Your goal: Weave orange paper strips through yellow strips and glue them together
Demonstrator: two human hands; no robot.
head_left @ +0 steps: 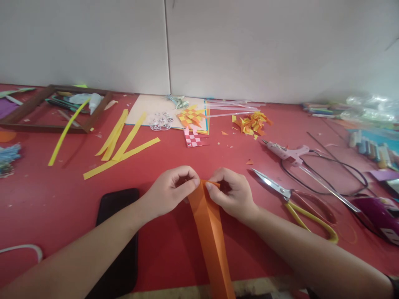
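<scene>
A long orange paper strip (209,232), creased along its length, runs from my fingertips down past the table's front edge. My left hand (171,189) pinches its upper left corner between thumb and finger. At the upper right corner, my right hand (233,192) grips the same paper, thumb on top. Beneath my left forearm lies a black phone-like slab (120,253), partly covered. Scissors (280,191) with red and yellow handles rest to the right of my right hand. Ahead of my hands is a small red-and-pink woven paper fish (193,138).
Yellow paper strips (121,160) lie to the left, near a brown frame (102,109) with pens inside. A pink glue gun (288,153) and its cord are at right. Behind are a woven yellow-orange piece (190,117), a tray of googly eyes (161,121) and paper scraps (252,123).
</scene>
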